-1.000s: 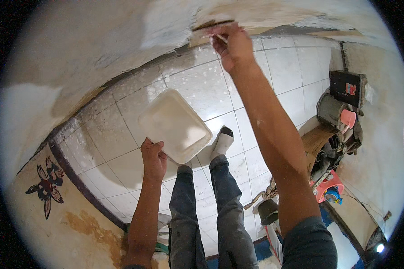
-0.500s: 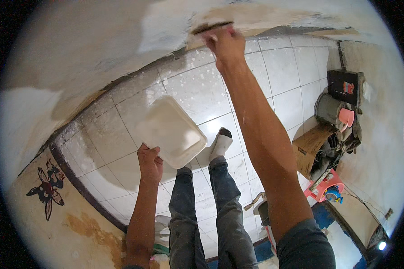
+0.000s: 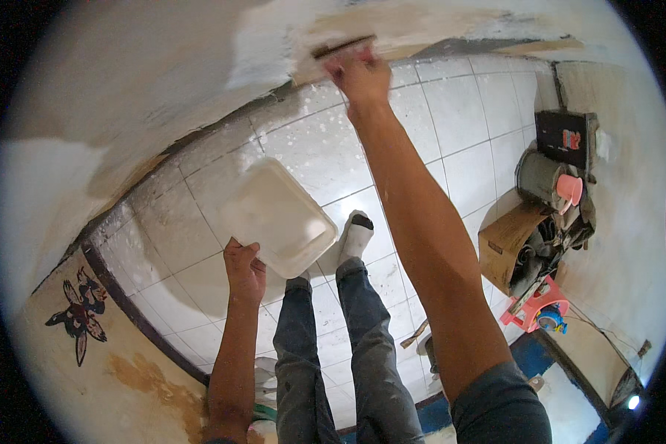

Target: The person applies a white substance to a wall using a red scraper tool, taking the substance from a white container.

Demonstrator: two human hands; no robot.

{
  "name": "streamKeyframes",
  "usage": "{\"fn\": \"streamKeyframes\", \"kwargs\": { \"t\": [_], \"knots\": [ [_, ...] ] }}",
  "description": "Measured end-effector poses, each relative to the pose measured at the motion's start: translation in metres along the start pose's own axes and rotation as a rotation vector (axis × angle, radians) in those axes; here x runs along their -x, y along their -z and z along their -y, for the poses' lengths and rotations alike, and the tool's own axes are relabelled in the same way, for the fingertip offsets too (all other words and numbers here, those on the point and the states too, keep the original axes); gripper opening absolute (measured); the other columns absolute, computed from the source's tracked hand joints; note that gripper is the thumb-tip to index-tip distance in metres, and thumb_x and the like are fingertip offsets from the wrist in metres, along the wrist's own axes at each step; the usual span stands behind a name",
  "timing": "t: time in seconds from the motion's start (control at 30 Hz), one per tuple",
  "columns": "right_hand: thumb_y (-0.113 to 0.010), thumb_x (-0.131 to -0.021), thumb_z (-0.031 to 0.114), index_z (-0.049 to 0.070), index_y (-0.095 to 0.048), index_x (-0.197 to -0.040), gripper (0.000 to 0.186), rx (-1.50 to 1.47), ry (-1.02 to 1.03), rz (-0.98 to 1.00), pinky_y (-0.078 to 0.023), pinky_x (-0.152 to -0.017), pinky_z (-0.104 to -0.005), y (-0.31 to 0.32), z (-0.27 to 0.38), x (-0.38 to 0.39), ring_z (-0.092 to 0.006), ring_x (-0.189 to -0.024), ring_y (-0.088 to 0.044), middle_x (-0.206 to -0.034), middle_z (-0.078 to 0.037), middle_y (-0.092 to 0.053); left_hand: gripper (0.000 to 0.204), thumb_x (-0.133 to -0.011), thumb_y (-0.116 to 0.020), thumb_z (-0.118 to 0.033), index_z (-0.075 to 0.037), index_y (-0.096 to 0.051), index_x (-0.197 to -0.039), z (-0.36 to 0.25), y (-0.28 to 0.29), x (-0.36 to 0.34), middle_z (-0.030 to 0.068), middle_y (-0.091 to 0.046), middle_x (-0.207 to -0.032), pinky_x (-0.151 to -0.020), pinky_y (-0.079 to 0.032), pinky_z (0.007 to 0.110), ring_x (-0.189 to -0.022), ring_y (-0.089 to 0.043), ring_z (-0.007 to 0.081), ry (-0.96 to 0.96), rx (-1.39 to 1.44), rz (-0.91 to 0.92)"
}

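My left grip point(image 3: 245, 271) pinches the edge of a shallow cream tray point(image 3: 323, 235) above the tiled floor point(image 3: 459, 111); my right grip point(image 3: 364, 80) clasps a dark-edged scraper point(image 3: 344, 46) (probably, since it blurs) at the patchy wall point(image 3: 422, 22).

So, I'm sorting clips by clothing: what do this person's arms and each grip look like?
Right arm: bare below a dark grey sleeve. Left arm: bare, with a dark sliver of cloth at the picture's lower edge. The left grip and blurred right grip show no gloves.
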State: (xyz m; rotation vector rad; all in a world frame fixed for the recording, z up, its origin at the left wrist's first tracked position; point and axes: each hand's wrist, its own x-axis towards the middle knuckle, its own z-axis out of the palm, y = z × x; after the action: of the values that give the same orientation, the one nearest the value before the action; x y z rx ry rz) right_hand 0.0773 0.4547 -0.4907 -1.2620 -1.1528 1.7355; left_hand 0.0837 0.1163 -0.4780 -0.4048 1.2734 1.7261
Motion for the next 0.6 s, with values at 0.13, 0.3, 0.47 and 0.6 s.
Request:
{"fn": "streamKeyframes", "kwargs": {
  "t": [0.13, 0.3, 0.47, 0.6],
  "knots": [
    [-0.061, -0.08, 0.006, 0.0, -0.056, -0.079, 0.008, -0.026, 0.128, 0.175, -0.051, -0.064, -0.028, -0.041, 0.057, 0.031, -0.0178, -0.07, -0.06, -0.075, -0.01, -0.061, 0.021, -0.075, -0.06, -0.006, -0.004, -0.055, -0.095, 0.003, -0.008, 0.0, 0.0033, -0.062, -0.086, -0.065, -0.054, 0.024, -0.073, -0.062, 0.0105, -0.011, 0.007, -0.015],
    [-0.061, -0.082, 0.008, -0.003, -0.057, -0.091, 0.015, 0.03, 0.108, 0.214, -0.048, -0.06, -0.0271, 0.035, 0.101, 0.104, -0.0132, -0.069, -0.059, -0.081, -0.009, -0.063, 0.036, -0.074, -0.06, -0.008, -0.001, -0.052, -0.109, 0.019, -0.042, -0.006, 0.0062, -0.062, -0.096, -0.074, -0.054, 0.029, -0.084, -0.062, 0.0163, 0.001, -0.041, 0.021],
    [-0.057, -0.087, 0.009, 0.004, -0.058, -0.111, 0.024, 0.596, -0.038, 0.449, -0.051, -0.067, -0.0331, 0.098, 0.114, 0.137, -0.0214, -0.074, -0.066, -0.088, -0.013, -0.066, 0.035, -0.077, -0.06, -0.009, 0.001, -0.054, -0.11, 0.039, -0.084, -0.018, 0.008, -0.064, -0.099, -0.073, -0.055, 0.027, -0.084, -0.065, 0.0158, 0.004, -0.03, 0.081],
    [-0.059, -0.083, 0.003, -0.004, -0.056, -0.107, 0.025, 0.97, -0.012, 0.5, -0.052, -0.071, -0.0328, 0.117, 0.121, 0.125, -0.0246, -0.08, -0.067, -0.09, -0.019, -0.066, 0.038, -0.079, -0.056, -0.011, 0.003, -0.052, -0.115, 0.047, -0.127, -0.019, 0.0106, -0.061, -0.107, -0.083, -0.053, 0.032, -0.095, -0.062, 0.0188, -0.002, -0.044, 0.136]
  ]
}}
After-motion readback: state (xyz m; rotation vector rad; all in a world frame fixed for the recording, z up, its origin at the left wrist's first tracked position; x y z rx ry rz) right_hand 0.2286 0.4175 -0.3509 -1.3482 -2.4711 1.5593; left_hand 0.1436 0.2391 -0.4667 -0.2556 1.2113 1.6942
